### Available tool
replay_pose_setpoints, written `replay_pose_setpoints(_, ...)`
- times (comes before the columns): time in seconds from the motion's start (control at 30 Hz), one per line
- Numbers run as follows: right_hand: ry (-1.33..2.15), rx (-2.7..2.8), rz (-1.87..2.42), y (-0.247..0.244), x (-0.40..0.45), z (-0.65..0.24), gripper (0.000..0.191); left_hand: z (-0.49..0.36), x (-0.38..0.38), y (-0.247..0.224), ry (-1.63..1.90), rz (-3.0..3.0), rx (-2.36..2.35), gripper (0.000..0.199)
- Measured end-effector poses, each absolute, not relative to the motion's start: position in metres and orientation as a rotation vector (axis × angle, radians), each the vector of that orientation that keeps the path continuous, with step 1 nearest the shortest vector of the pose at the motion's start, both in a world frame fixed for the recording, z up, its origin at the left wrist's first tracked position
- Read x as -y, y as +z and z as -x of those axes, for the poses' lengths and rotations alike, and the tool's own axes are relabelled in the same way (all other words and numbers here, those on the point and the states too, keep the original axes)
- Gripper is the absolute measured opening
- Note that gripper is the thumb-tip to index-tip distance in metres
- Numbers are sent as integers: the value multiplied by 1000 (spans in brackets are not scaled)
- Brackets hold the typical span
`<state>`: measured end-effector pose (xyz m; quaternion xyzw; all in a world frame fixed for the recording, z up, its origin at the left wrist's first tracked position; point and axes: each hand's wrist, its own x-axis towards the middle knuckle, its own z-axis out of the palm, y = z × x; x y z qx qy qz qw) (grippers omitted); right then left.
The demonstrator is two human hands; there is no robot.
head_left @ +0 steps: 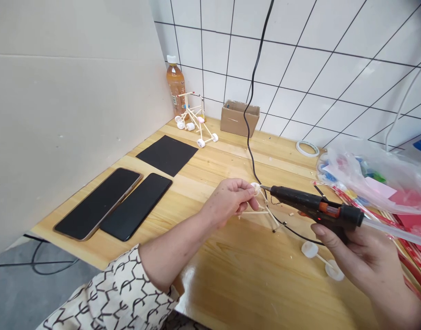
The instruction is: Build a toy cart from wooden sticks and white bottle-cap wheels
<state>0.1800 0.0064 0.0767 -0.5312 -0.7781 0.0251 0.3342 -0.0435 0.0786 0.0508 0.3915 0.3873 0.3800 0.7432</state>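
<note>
My right hand [364, 261] is wrapped round a black hot glue gun [309, 206] with a small red light and a clear glue stick [396, 233] out of its back. The gun's metal nozzle meets a small white wheel [255, 187], pinched in the fingertips of my left hand [231, 197]. Below those fingers is a frame of thin wooden sticks [272, 219]; whether it joins the wheel I cannot tell. Near my right hand, a pair of white wheels [309, 249] on a stick axle lies on the wooden table [231, 279].
Two phones [98, 204] and a black sheet [167, 155] lie at left. Behind them stand a stick model with white wheels [193, 114], a drink bottle [176, 85] and a cardboard box [239, 119]. A black cord [253, 82] crosses the table. Tape [307, 148] and plastic bags [378, 169] sit right.
</note>
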Motion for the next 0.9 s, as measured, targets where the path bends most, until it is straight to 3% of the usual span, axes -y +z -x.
replay_pose_setpoints(0.67, 108, 1913, 1491, 78, -9, -201, 10, 43, -76, 51, 851, -1005, -914, 14)
replay_pose_setpoints(0.9, 584, 1582, 1622, 76, -32, -212, 30, 42, -73, 55, 930, -1162, -1030, 12)
